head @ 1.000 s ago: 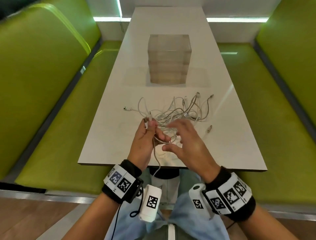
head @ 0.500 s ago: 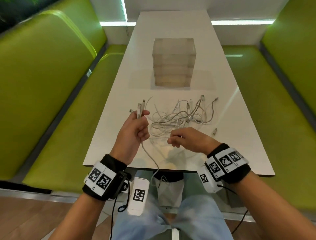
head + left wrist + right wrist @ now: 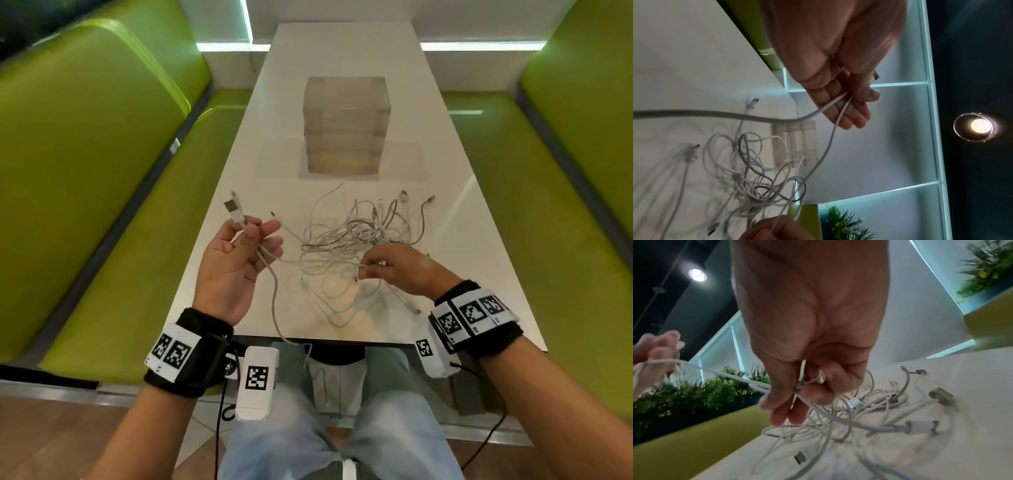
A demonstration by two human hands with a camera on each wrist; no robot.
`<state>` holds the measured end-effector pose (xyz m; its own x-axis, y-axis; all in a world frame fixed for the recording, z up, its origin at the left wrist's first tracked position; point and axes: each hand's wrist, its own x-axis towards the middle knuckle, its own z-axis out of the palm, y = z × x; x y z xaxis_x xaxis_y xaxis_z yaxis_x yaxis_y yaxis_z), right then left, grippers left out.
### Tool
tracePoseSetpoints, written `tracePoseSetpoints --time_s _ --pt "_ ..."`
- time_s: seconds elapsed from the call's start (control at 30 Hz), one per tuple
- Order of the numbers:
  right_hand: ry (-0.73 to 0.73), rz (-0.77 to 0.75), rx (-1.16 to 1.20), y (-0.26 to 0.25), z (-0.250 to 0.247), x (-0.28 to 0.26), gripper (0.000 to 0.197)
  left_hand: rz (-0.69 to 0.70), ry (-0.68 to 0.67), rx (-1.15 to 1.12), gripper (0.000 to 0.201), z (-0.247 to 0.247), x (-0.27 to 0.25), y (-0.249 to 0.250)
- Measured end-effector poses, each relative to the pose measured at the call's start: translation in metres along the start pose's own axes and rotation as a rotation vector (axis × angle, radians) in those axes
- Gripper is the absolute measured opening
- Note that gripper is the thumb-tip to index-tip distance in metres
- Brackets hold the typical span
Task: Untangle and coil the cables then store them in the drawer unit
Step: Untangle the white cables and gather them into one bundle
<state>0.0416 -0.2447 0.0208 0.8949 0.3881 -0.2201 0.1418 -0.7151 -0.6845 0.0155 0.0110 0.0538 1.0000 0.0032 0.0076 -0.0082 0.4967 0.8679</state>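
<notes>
A tangle of white cables [image 3: 359, 236] lies on the white table [image 3: 445, 212] in front of a clear drawer unit [image 3: 346, 125]. My left hand [image 3: 245, 245] is raised at the left of the pile and grips one white cable [image 3: 830, 139], its USB plug [image 3: 233, 207] sticking up above the fingers. That cable runs right to my right hand [image 3: 376, 267], which pinches strands [image 3: 813, 381] at the pile's near edge. A loop of the held cable [image 3: 275, 308] hangs over the table's front edge.
Green padded benches [image 3: 85, 171] flank the table on both sides. Loose plugs [image 3: 430, 198] lie at the pile's right side. The drawer unit [image 3: 795, 144] stands further back on the table, its drawers closed. Plants [image 3: 715, 389] show in the wrist views.
My left hand has pulled the cable further left and up, away from the pile, and turned palm up. My right hand has stayed at the pile's near edge, pinching strands.
</notes>
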Motion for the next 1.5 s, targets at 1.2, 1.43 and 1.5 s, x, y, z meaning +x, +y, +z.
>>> tracePoseSetpoints --time_s 1.2,1.43,1.5 --pt "0.245 -0.105 0.382 -0.023 0.002 0.006 0.007 -0.046 -0.133 0.776 0.042 0.025 0.007 -0.041" --pt "0.277 -0.085 0.272 -0.015 0.005 0.013 0.005 0.010 -0.271 0.938 0.032 0.030 0.005 -0.043" --pt "0.253 -0.057 0.238 -0.010 0.003 0.016 0.005 0.051 -0.217 0.816 0.026 0.034 0.004 -0.033"
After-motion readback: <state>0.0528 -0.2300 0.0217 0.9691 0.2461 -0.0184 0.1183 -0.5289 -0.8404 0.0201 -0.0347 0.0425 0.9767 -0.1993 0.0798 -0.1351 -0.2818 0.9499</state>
